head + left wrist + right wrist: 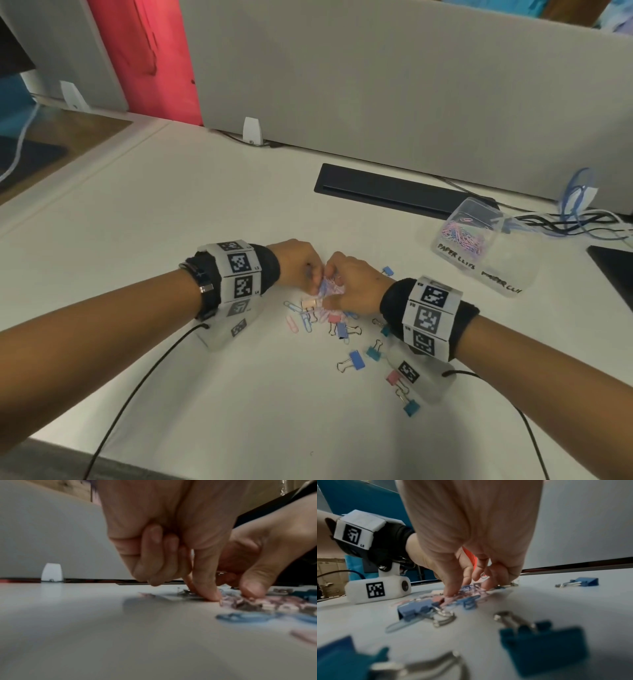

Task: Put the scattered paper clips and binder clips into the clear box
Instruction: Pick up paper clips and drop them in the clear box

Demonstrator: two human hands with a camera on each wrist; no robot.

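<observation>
A small heap of pink and blue paper clips [324,288] lies mid-table, and both hands meet over it. My left hand [315,281] has its fingers curled, thumb tip [211,595] down on the clips, pinching at the heap. From the other side my right hand [335,287] curls its thumb and fingers [452,588] onto the same heap [471,593]. Binder clips lie around: peach [310,303], pink [334,318], blue [356,360], teal [411,407]. The clear box [479,219], labelled PAPER CLIPS, stands tilted at the right, holding several clips.
A black cable slot [383,188] runs along the back, in front of the grey partition [376,85]. Tangled cables [575,222] lie right of the box. A dark object [616,270] sits at the right edge. Thin black wires trail from both wristbands toward the table's front edge.
</observation>
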